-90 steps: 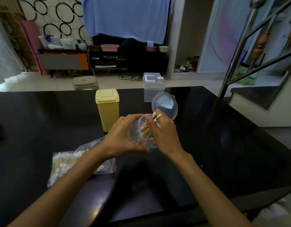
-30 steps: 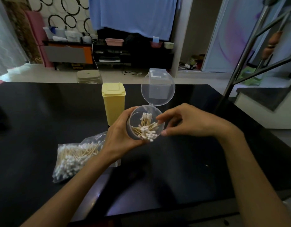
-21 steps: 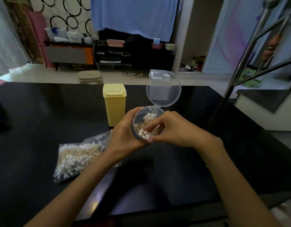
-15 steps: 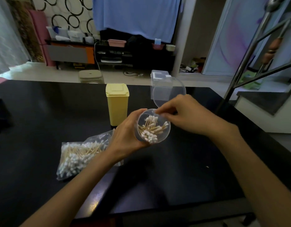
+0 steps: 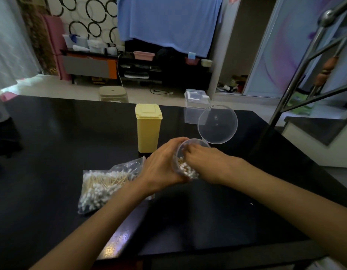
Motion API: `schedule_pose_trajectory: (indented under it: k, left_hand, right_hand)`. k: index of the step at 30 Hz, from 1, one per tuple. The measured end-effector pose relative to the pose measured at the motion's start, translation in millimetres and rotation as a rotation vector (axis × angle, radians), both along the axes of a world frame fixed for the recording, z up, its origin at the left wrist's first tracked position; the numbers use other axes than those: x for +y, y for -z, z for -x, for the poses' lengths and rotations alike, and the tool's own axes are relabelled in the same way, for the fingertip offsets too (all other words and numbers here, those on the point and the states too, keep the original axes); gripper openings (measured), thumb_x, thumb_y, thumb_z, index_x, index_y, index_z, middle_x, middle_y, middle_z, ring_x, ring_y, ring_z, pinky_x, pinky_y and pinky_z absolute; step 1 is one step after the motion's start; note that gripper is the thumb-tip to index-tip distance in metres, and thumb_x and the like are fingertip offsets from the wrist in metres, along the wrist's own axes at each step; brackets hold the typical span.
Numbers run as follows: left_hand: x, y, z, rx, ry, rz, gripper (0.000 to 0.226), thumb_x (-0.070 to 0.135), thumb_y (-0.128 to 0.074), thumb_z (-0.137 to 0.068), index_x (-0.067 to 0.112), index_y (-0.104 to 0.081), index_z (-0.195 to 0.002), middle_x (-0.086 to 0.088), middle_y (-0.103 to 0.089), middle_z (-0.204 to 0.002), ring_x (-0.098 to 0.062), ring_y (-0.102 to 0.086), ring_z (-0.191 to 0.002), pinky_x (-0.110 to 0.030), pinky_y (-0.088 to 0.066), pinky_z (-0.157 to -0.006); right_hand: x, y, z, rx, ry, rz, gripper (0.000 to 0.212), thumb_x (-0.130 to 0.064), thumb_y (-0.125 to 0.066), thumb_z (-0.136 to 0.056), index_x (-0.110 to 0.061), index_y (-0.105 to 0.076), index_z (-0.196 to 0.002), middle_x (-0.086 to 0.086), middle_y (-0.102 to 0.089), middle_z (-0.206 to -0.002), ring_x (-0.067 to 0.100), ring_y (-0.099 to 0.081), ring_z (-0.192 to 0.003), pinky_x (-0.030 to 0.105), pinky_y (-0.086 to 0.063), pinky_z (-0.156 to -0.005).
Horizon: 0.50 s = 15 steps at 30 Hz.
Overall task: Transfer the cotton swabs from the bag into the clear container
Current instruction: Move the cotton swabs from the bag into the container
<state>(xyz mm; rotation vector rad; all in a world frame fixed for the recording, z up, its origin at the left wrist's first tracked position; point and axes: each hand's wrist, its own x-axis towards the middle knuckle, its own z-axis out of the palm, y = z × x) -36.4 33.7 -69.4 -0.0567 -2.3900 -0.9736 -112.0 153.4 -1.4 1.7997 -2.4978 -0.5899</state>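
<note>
your two forearms reach in from the near edge of the black table (image 5: pixel 51 172). your left hand (image 5: pixel 162 164) grips the clear container (image 5: pixel 177 168) from its left side, fingers curled round the wall, and holds it tilted with the mouth facing you and to the right, above the table. your right hand (image 5: pixel 205 162) sits at that mouth with its fingertips pushed inside, among the cotton swabs (image 5: pixel 188 171) whose white tips bunch at the lower rim; the fingers bend inward, but you cannot tell whether they pinch any swabs, since the hand covers them. the container's round lid (image 5: pixel 217 124) stands swung open on its hinge, up and to the right of the mouth.

just left of your left wrist the plastic bag (image 5: pixel 108 184) lies flat on the table, its open end toward the container, with a thick bundle of swabs inside. beyond your hands a yellow lidded box (image 5: pixel 148 129) stands upright. farther back, near the far edge, sits a clear rectangular box (image 5: pixel 195 106), partly behind the lid.

past the table a stool (image 5: pixel 113 93) stands on the floor, a blue cloth (image 5: pixel 168 22) hangs against the back wall, and a metal railing (image 5: pixel 305 71) rises at the right.
</note>
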Motion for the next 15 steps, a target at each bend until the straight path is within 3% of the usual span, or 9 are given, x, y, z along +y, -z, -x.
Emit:
schedule_pose_trajectory:
  k: [5, 12, 15]
  left_hand:
    - [-0.9, 3.6, 0.4, -0.018, -0.003, -0.021, 0.091, 0.031, -0.086, -0.058, 0.022, -0.041, -0.136, 0.005, -0.055, -0.129, -0.008, -0.053, -0.118, -0.037, -0.049, -0.097]
    - [-2.2, 5.1, -0.1, -0.031, -0.006, -0.045, 0.084, 0.046, -0.079, -0.057, 0.032, -0.039, -0.13, 0.01, -0.053, -0.127, -0.007, -0.053, -0.116, -0.035, -0.048, -0.097]
    - [-2.2, 5.8, -1.5, -0.042, 0.0, -0.061, 0.088, 0.039, -0.084, -0.058, 0.027, -0.04, -0.133, 0.007, -0.054, -0.128, -0.006, -0.053, -0.116, -0.035, -0.048, -0.097]
  right_hand:
    - [-6.1, -0.9, -1.5, 0.104, -0.025, -0.046, 0.045, -0.017, -0.044, -0.097, -0.004, -0.037, -0.139, 0.013, -0.039, -0.145, 0.025, -0.036, -0.134, 0.033, -0.028, -0.108]
    - [-11.4, 10.6, 7.4, 0.169, -0.078, -0.104, 0.05, -0.024, -0.049, -0.096, -0.008, -0.036, -0.141, 0.012, -0.037, -0.147, 0.025, -0.034, -0.135, 0.036, -0.027, -0.111]
    - [-11.5, 13.4, 9.5, 0.148, -0.116, -0.089, 0.048, -0.023, -0.047, -0.096, -0.008, -0.036, -0.14, 0.01, -0.039, -0.146, 0.024, -0.038, -0.133, 0.036, -0.028, -0.11]
